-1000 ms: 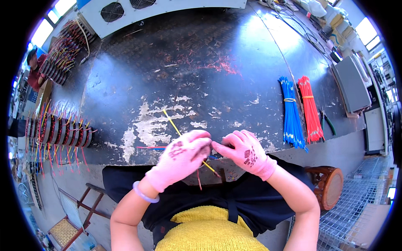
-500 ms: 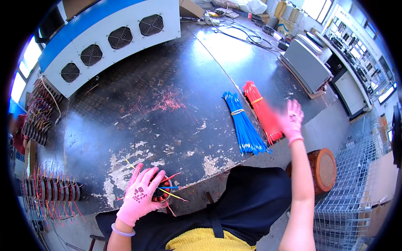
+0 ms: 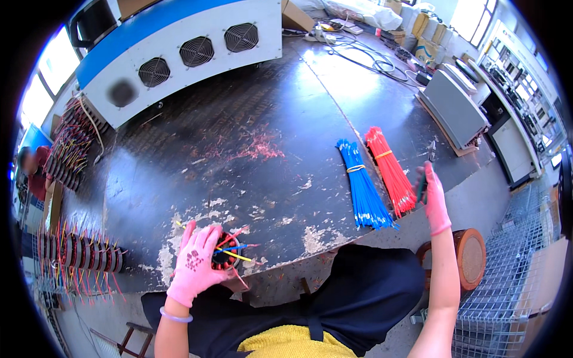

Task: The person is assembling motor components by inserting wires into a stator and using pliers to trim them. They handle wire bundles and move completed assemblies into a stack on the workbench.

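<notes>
My left hand [image 3: 198,262], in a pink glove, is wrapped round a small motor stator [image 3: 224,258] at the table's front edge. Red, blue and yellow wire leads stick out of the stator toward the right. My right hand [image 3: 434,200], also gloved in pink, is closed round the dark green handles of a pair of pliers [image 3: 431,156], whose metal jaws point away from me. Just left of that hand lies a bundle of red wires [image 3: 391,170] with a tan band round it. Beside it is a similarly banded bundle of blue wires [image 3: 363,191].
A row of wired stators [image 3: 83,253] stands at the left front, with more stators [image 3: 74,143] behind. A white and blue machine [image 3: 179,53] with fans fills the back left. Red scraps [image 3: 259,146] litter the dark table [image 3: 227,179]. A wooden stool [image 3: 470,259] is at the right.
My right hand has come off the red wire bundle and now grips pliers to its right. My left hand stays on the stator. The whole view has shifted slightly.
</notes>
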